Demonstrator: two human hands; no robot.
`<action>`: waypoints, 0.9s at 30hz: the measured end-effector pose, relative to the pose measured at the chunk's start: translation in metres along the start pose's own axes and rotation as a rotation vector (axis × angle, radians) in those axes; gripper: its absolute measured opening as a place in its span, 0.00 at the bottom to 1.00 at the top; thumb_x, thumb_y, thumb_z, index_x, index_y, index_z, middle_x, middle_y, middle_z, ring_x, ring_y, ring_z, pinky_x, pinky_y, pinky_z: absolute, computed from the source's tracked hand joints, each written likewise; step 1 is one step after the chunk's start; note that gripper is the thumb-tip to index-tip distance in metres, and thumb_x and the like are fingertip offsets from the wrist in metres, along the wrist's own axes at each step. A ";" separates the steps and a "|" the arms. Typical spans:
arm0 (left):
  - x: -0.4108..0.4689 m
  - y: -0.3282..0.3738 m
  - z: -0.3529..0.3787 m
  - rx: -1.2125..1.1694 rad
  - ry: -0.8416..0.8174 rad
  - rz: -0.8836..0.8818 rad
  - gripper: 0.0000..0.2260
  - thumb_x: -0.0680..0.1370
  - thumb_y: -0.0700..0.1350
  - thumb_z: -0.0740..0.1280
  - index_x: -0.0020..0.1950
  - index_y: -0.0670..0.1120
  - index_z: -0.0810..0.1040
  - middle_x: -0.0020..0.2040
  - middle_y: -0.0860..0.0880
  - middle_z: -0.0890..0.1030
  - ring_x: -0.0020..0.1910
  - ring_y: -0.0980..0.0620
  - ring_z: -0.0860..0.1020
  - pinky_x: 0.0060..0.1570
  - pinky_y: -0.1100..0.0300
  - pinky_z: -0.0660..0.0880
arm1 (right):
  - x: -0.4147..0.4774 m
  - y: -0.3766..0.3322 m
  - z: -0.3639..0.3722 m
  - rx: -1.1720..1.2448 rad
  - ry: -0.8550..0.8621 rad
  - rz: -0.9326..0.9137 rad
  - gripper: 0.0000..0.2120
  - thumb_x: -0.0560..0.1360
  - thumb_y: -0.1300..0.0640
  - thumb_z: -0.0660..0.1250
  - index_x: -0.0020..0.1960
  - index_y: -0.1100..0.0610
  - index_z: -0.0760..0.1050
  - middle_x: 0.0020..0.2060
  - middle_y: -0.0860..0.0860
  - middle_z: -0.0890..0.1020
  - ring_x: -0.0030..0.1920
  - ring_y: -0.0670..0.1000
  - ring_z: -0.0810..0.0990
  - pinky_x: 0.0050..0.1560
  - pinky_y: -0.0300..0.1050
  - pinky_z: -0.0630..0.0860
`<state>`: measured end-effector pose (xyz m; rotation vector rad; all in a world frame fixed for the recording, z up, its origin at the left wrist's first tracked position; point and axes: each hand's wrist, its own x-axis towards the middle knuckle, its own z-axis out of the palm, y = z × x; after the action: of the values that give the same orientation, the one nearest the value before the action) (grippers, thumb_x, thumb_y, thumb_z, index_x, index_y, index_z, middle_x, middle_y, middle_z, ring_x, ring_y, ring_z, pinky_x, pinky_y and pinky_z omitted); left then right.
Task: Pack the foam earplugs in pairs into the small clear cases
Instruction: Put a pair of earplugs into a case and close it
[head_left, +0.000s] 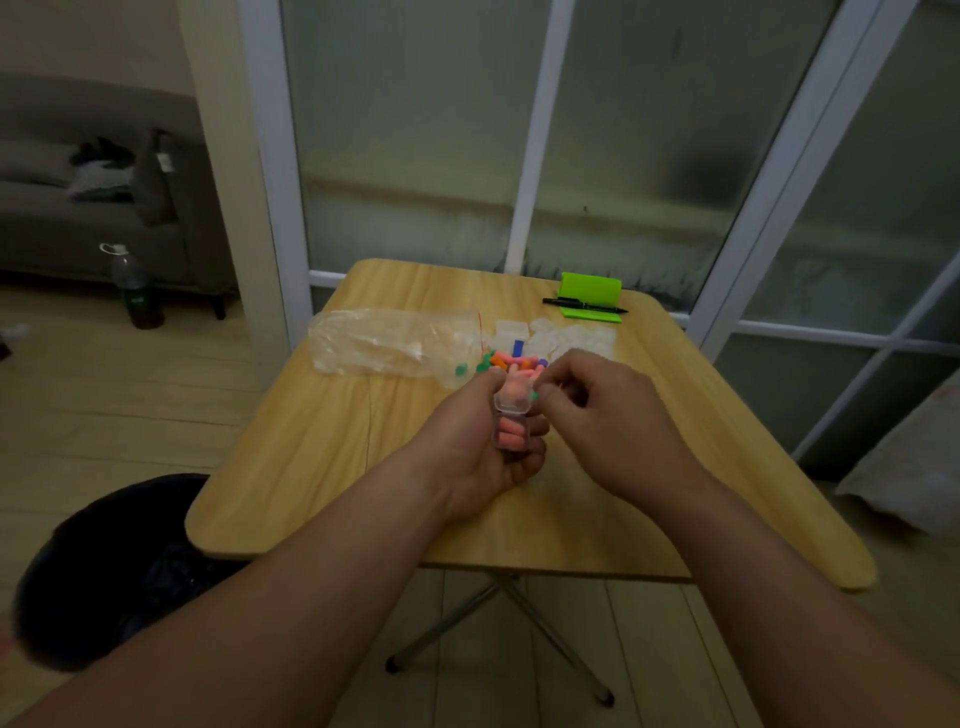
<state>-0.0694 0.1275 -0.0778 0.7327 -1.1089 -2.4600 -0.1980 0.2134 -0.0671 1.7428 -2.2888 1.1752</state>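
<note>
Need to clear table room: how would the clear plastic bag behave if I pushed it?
The clear plastic bag lies crumpled on the table, so it is probably floppy: it would bunch up rather than slide whole. It looks thin, so likely very light. Loose earplugs at its mouth may roll.

Single head-worn wide-angle view; faces forward, down; near left hand (483, 447), right hand (613, 415) over table (311, 467).

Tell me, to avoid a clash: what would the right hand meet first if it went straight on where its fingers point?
Likely the case in the left hand; the right hand is close, depth unclear.
</note>
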 end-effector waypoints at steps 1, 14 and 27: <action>-0.001 0.000 0.000 0.006 -0.003 -0.006 0.18 0.85 0.58 0.55 0.54 0.46 0.76 0.34 0.50 0.66 0.29 0.55 0.64 0.32 0.61 0.68 | 0.001 0.001 0.000 0.018 0.041 0.023 0.05 0.81 0.55 0.68 0.53 0.47 0.81 0.40 0.44 0.81 0.41 0.44 0.79 0.39 0.43 0.74; 0.006 0.005 -0.013 -0.131 0.064 0.016 0.26 0.85 0.55 0.57 0.73 0.38 0.77 0.61 0.38 0.82 0.52 0.44 0.83 0.63 0.49 0.77 | -0.022 -0.024 0.030 -0.143 -0.106 -0.199 0.07 0.78 0.50 0.71 0.55 0.49 0.78 0.47 0.44 0.79 0.51 0.47 0.74 0.52 0.52 0.76; -0.004 -0.005 -0.006 -0.005 -0.067 0.078 0.15 0.83 0.33 0.58 0.67 0.38 0.78 0.52 0.38 0.84 0.47 0.47 0.86 0.54 0.53 0.82 | -0.021 0.000 0.012 0.077 -0.132 -0.038 0.33 0.77 0.49 0.75 0.77 0.40 0.63 0.63 0.39 0.78 0.60 0.45 0.81 0.59 0.52 0.82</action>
<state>-0.0634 0.1290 -0.0840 0.5983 -1.1335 -2.4363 -0.1857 0.2233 -0.0852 1.9373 -2.2987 1.1912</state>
